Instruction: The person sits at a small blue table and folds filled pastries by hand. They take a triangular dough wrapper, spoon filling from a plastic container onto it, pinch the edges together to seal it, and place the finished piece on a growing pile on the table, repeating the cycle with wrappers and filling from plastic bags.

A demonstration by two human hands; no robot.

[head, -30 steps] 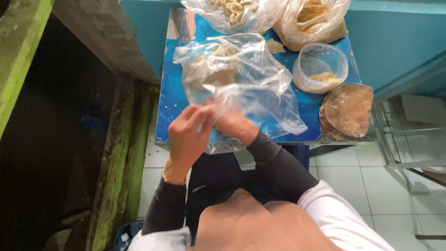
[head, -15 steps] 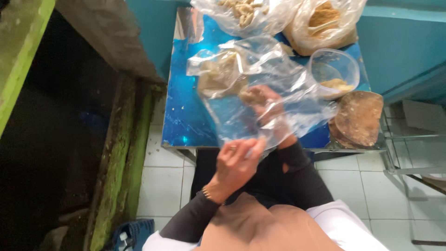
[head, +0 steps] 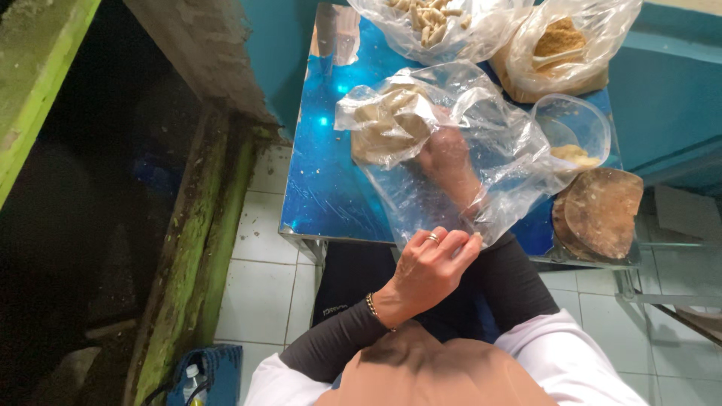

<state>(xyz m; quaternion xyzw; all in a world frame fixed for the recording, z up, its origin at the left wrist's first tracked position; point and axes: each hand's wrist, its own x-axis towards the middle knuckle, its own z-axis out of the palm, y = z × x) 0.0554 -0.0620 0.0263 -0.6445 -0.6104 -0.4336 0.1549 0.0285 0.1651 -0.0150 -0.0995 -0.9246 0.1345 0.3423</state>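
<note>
1. I sit at a small shiny blue table (head: 323, 188) set against a teal wall, with white floor tiles below and a mossy concrete ledge off to my left.
2. My left hand (head: 429, 267) is at the near edge of the table, fingers curled and pinching the open rim of a clear plastic bag (head: 489, 158).
3. My right hand (head: 447, 162) is pushed inside that bag, seen through the film. I cannot tell how its fingers are set, but it rests against a stack of pale flat rounds (head: 387, 124) at the bag's far end.
4. The bag lies across the middle of the table, its mouth towards me.
5. Just right of it stands a clear plastic tub (head: 575, 131) with something yellowish inside, and beside that a pile of brown discs (head: 602, 214) at the table's right corner.
6. At the far edge sit two more bags, one of pale sticks (head: 432, 19), one of brown crumbs (head: 560, 45).
</note>
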